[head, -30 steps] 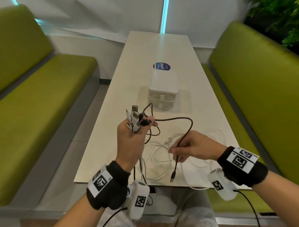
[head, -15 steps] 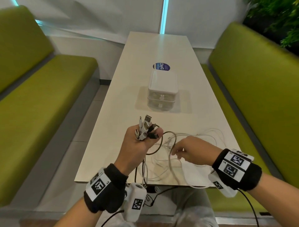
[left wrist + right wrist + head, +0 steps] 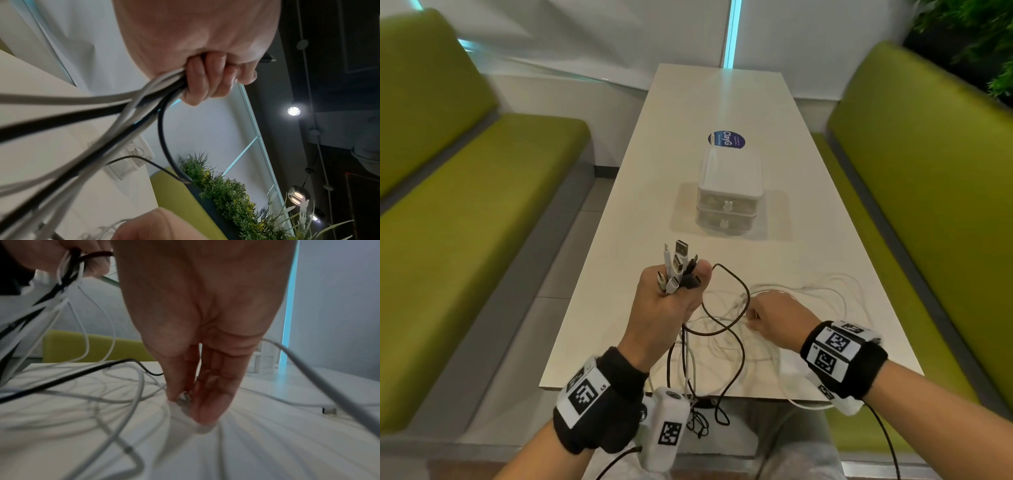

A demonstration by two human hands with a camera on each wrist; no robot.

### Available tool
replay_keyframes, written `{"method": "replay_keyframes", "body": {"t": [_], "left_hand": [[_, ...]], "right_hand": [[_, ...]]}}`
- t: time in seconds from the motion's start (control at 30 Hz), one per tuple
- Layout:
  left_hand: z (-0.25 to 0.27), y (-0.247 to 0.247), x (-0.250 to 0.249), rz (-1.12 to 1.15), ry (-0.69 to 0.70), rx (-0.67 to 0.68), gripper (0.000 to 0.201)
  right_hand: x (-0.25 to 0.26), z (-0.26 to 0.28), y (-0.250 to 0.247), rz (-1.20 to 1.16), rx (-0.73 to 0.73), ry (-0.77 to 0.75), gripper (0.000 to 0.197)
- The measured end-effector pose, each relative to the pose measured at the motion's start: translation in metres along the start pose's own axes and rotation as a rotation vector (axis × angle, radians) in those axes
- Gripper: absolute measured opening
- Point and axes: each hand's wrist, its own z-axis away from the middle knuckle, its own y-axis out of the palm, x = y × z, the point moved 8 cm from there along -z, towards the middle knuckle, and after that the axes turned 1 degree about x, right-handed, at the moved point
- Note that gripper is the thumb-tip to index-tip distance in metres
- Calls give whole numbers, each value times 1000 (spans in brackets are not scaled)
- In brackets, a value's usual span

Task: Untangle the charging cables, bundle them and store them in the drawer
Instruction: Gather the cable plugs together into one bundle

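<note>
My left hand (image 3: 664, 308) is raised over the table's near edge and grips a bunch of cable plugs (image 3: 678, 267), black and white, that stick up out of the fist. In the left wrist view its fingers (image 3: 205, 81) curl round several cords (image 3: 123, 105), which hang down past the table edge. A black cable (image 3: 741, 291) loops from that fist to the table. My right hand (image 3: 774, 318) reaches down into the loose white cables (image 3: 825, 291), and its fingertips (image 3: 180, 392) pinch a small connector end there. The white two-drawer unit (image 3: 729, 192) stands further back with both drawers closed.
The long white table (image 3: 715, 96) carries a round blue sticker (image 3: 726, 139) behind the drawer unit. Green benches flank it on the left (image 3: 465, 205) and right (image 3: 928, 205). Plants (image 3: 979, 34) stand at the far right. Cable ends dangle below the near edge (image 3: 702, 425).
My right hand has let go of the black cable and moved down into the white cables. My left hand has shifted right and lower with the plugs.
</note>
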Motion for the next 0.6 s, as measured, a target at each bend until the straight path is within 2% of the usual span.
{"method": "replay_keyframes", "body": {"t": [0.1, 0.23, 0.37, 0.47, 0.6], "left_hand": [[-1, -5, 3, 17, -25, -12, 33], [0, -7, 2, 24, -21, 3, 34], [3, 1, -9, 74, 19, 87, 33], [6, 3, -11, 101, 16, 111, 35], [8, 2, -17, 66, 23, 76, 38]], "right_hand": [[-7, -5, -5, 17, -54, 18, 15], [-23, -3, -48, -23, -259, 97, 23], [-33, 8, -98, -212, -493, 144, 16], [-29, 14, -107, -438, -488, 148, 14], [-16, 22, -107, -952, -441, 75, 12]]}}
